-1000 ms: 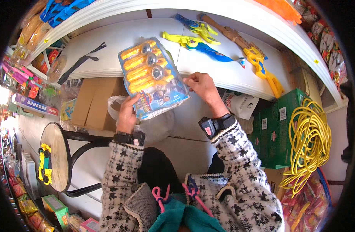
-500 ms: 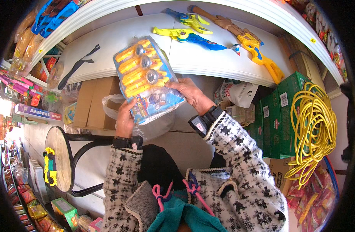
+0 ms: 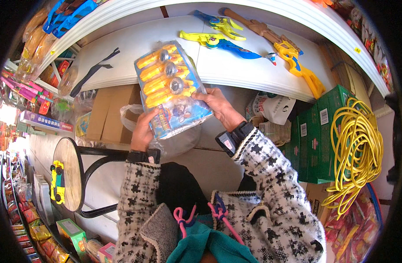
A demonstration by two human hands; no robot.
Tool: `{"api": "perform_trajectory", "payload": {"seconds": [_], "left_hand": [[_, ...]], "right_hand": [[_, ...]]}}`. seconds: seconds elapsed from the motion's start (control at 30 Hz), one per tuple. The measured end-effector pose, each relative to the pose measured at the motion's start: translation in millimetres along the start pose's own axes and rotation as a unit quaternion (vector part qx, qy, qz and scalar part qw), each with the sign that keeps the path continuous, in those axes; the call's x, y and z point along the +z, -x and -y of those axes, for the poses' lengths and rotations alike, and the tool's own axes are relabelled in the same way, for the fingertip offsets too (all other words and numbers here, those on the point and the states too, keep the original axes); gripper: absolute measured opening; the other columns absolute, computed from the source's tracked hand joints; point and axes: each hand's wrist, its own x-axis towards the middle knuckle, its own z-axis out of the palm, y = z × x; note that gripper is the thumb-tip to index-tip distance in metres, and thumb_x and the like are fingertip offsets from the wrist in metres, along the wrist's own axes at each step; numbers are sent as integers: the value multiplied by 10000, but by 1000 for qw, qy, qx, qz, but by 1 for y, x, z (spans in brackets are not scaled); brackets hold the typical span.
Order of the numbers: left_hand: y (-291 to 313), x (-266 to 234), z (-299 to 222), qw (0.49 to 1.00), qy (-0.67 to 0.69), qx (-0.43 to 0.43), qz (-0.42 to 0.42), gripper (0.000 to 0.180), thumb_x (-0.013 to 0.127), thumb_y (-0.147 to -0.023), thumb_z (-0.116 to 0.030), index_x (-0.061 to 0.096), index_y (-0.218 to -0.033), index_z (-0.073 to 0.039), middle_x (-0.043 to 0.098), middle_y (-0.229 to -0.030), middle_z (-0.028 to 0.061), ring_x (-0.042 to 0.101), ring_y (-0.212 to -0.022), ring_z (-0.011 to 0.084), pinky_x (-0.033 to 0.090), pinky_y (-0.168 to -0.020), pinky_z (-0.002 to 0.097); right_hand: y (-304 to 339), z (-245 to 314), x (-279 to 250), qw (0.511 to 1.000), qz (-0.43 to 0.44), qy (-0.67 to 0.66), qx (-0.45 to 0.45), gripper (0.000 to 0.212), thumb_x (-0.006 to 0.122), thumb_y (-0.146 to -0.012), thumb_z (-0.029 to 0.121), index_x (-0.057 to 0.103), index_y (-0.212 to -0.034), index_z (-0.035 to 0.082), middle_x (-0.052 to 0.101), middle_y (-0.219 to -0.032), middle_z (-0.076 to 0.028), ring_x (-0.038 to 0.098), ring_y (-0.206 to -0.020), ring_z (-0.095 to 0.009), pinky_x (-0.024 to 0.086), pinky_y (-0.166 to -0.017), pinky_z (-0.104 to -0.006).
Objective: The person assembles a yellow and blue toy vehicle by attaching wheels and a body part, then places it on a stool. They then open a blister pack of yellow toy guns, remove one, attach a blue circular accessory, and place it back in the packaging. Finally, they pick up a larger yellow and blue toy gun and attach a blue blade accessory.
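Observation:
A flat toy blister pack point(image 3: 169, 90) with a blue card and several yellow toys topped by round silvery pieces is held up in front of the shelf. My left hand point(image 3: 143, 131) grips its lower left edge, fingers closed behind it. With thumb on the front, my right hand point(image 3: 220, 106) pinches the right edge. Beyond the pack, on the white shelf point(image 3: 135, 52), lie a yellow-and-blue toy point(image 3: 218, 43), a similar toy point(image 3: 223, 25) behind it, a brown-and-yellow toy gun point(image 3: 286, 51) and a small spinning-top-like piece point(image 3: 271, 57).
A black strap point(image 3: 93, 72) lies on the shelf's left. Below are a cardboard box point(image 3: 113, 114) and a clear plastic bag point(image 3: 179, 142). A round wooden stool point(image 3: 72, 171) bears a yellow-green toy vehicle point(image 3: 57, 182). At right, yellow cable point(image 3: 356, 153) hangs by green boxes point(image 3: 317, 136).
The view has shifted slightly, so the shelf and surroundings sit a little farther right. The pack has moved right in the picture too, with both hands still gripping it.

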Motion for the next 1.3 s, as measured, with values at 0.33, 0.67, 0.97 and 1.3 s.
{"api": "perform_trajectory", "payload": {"seconds": [0.33, 0.67, 0.97, 1.3], "left_hand": [[-6, -8, 0, 998, 58, 19, -23, 454, 534, -992, -307, 506, -1275, 46, 619, -1220, 124, 620, -1073, 195, 513, -916, 358], [-15, -16, 19, 996, 20, 79, -44, 363, 590, -964, -229, 573, -1183, 60, 665, -1108, 114, 667, -943, 173, 558, -827, 328], [-12, -7, 20, 994, 83, 62, -32, 435, 587, -955, -353, 586, -1153, 35, 658, -1122, 117, 650, -969, 180, 537, -848, 345], [-49, -14, -1, 990, 78, 68, -93, 442, 537, -984, -350, 558, -1211, 29, 641, -1156, 124, 639, -996, 200, 530, -858, 357]], "right_hand": [[-1, 1, -6, 999, 0, 40, 21, 409, 749, -804, 147, 620, -1037, -163, 693, -882, -180, 686, -702, -198, 570, -615, -300], [0, 4, -10, 998, 19, 24, 46, 427, 753, -811, 169, 613, -1042, -162, 693, -909, -180, 690, -709, -197, 576, -632, -289], [-3, 10, -19, 996, 57, 49, 56, 483, 726, -855, 209, 565, -1167, -121, 684, -1027, -151, 692, -834, -181, 580, -737, -282], [-3, 13, -22, 994, 81, 41, 52, 489, 709, -868, 191, 544, -1201, -127, 676, -1058, -147, 685, -852, -171, 569, -760, -275]]}}
